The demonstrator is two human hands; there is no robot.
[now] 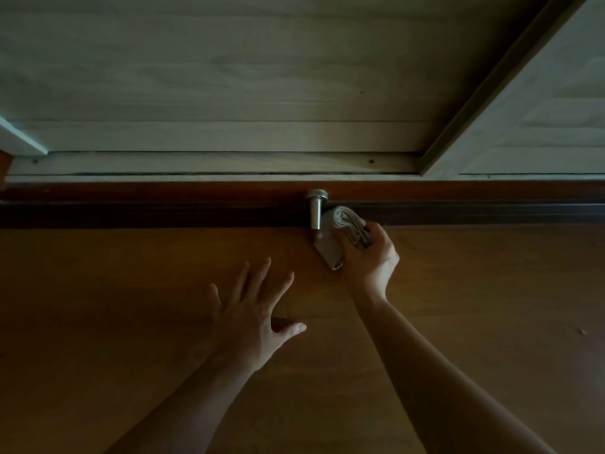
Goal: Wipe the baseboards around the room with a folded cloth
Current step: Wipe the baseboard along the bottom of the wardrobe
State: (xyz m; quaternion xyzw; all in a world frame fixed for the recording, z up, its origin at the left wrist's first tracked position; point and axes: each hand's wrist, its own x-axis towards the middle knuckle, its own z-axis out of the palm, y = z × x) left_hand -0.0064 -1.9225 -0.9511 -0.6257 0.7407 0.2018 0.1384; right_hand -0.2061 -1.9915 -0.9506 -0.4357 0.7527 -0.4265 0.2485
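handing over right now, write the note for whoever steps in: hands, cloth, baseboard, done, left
Right hand grips the folded cloth, pressed to the dark baseboard just right of the metal door stop.
Left hand open, fingers spread, low over the wooden floor; contact unclear.
Done: which stretches are wiped cannot be told.
Left: probably wipe around the stop, then go on along the baseboard.
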